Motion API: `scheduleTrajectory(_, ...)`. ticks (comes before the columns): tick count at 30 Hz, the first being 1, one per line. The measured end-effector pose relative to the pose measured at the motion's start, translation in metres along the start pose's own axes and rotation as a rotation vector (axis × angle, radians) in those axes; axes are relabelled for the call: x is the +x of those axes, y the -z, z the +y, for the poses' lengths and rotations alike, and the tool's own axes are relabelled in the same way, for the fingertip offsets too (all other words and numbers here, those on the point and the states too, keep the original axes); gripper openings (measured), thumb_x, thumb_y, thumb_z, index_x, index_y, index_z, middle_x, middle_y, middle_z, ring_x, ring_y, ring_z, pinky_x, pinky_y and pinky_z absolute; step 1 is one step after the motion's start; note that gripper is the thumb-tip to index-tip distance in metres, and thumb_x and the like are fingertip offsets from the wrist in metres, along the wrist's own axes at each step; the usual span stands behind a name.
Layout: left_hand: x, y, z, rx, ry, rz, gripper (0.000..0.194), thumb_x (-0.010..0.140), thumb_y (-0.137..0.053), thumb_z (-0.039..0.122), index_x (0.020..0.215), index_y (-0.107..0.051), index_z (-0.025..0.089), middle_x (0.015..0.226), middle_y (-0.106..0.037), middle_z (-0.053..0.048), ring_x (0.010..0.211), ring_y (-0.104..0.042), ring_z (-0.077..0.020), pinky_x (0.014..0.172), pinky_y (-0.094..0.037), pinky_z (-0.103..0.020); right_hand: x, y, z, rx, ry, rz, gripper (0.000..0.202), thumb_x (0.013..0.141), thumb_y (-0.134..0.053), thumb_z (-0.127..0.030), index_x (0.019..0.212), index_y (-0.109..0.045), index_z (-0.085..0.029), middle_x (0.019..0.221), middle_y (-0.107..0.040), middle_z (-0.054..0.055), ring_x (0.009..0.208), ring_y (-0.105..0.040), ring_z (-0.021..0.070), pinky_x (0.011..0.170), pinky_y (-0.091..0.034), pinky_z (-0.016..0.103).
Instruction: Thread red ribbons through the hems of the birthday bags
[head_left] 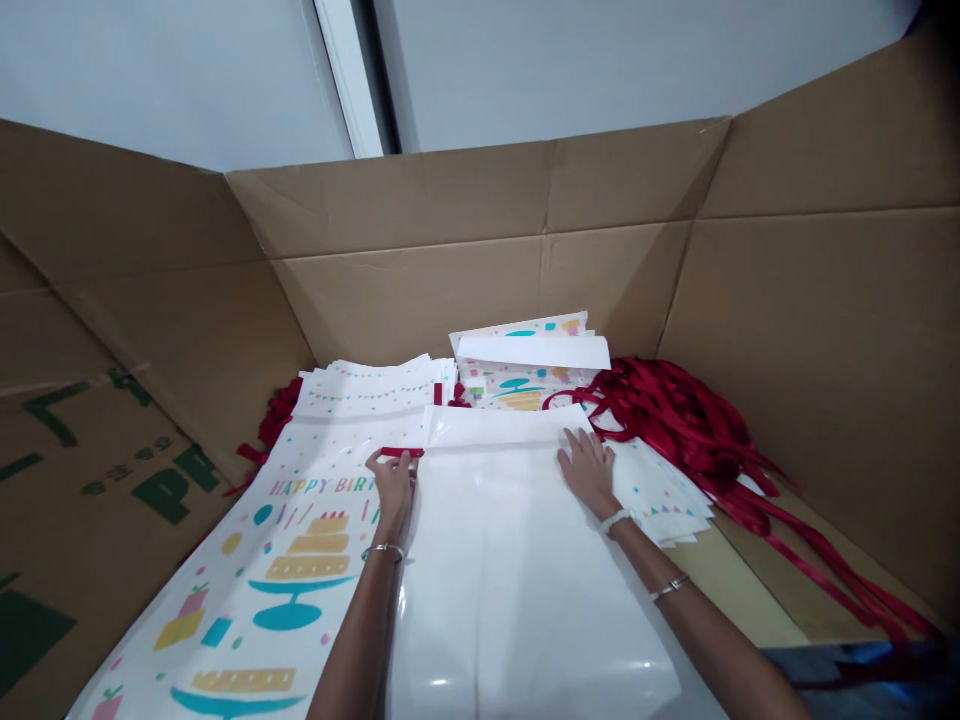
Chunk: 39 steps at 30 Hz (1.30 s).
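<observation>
A large white plastic bag [487, 570] lies flat in front of me, its top band folded and creased. My left hand [394, 490] pinches a short red ribbon [402, 452] at the bag's upper left edge. On the bag's upper right, my right hand [589, 470] rests with fingers spread, pressing it down. Left of it lies a stack of printed birthday bags [307, 540] with cakes and balloons, partly under my left forearm. A heap of long red ribbons [675, 420] sits beyond my right hand.
Tall cardboard walls [480, 280] surround the work on the left, back and right. Folded printed bags [525, 365] lean at the back. More printed sheets [667, 500] lie under the right side, and ribbon ends trail toward the lower right. Red ribbon loops [277, 415] stick out at left.
</observation>
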<state>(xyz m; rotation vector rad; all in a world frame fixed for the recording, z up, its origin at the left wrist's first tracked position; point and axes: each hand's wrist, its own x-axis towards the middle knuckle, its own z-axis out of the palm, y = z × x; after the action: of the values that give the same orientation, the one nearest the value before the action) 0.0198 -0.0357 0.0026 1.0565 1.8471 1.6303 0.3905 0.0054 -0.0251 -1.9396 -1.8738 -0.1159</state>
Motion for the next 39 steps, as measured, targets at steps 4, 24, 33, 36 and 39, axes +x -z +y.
scheduleTrajectory(4,-0.008,0.01,0.01,0.383,-0.161,0.087,0.043,0.092,-0.056,0.031,0.135,-0.052,0.025,0.11,-0.057,-0.01,0.085,-0.063,-0.0212,0.074,-0.051,-0.035,0.002,0.001,0.0,-0.022,0.019,-0.045,0.056,0.102,-0.032,-0.035,0.154,-0.047,-0.023,0.159,-0.042,0.01,0.145,-0.035,0.0309,0.118,-0.021,0.058)
scheduleTrajectory(24,0.005,0.025,0.009,0.756,-0.484,0.062,0.022,0.093,-0.056,0.024,0.094,-0.078,0.02,0.134,-0.05,-0.016,0.12,-0.044,-0.037,0.098,-0.038,-0.05,0.002,0.001,0.0,0.011,-0.001,-0.06,0.058,0.102,-0.032,-0.036,0.157,-0.042,-0.02,0.16,-0.041,0.012,0.148,-0.033,0.0294,0.12,-0.019,0.058)
scheduleTrajectory(33,0.014,0.028,0.002,0.674,-0.442,0.011,0.027,0.095,-0.053,0.034,0.1,-0.077,0.024,0.134,-0.055,-0.016,0.122,-0.043,-0.0393,0.102,-0.036,-0.056,0.003,-0.001,0.001,0.017,-0.013,-0.086,0.059,0.102,-0.031,-0.036,0.159,-0.039,-0.02,0.161,-0.039,0.011,0.149,-0.032,0.0284,0.121,-0.015,0.058)
scheduleTrajectory(36,0.025,0.02,0.0,0.641,-0.389,-0.089,0.026,0.094,-0.053,0.034,0.095,-0.077,0.024,0.13,-0.059,-0.015,0.123,-0.045,-0.0382,0.104,-0.035,-0.056,0.003,0.001,-0.001,0.004,-0.026,-0.102,0.06,0.102,-0.032,-0.036,0.159,-0.038,-0.021,0.161,-0.039,0.011,0.149,-0.032,0.0285,0.121,-0.016,0.058)
scheduleTrajectory(39,0.043,0.013,0.001,0.615,-0.323,-0.175,0.02,0.088,-0.061,0.035,0.084,-0.076,0.022,0.128,-0.062,-0.014,0.123,-0.048,-0.0349,0.106,-0.036,-0.051,0.003,0.003,-0.002,-0.002,-0.03,-0.113,0.06,0.102,-0.032,-0.036,0.16,-0.037,-0.021,0.161,-0.039,0.011,0.149,-0.032,0.0285,0.121,-0.016,0.057)
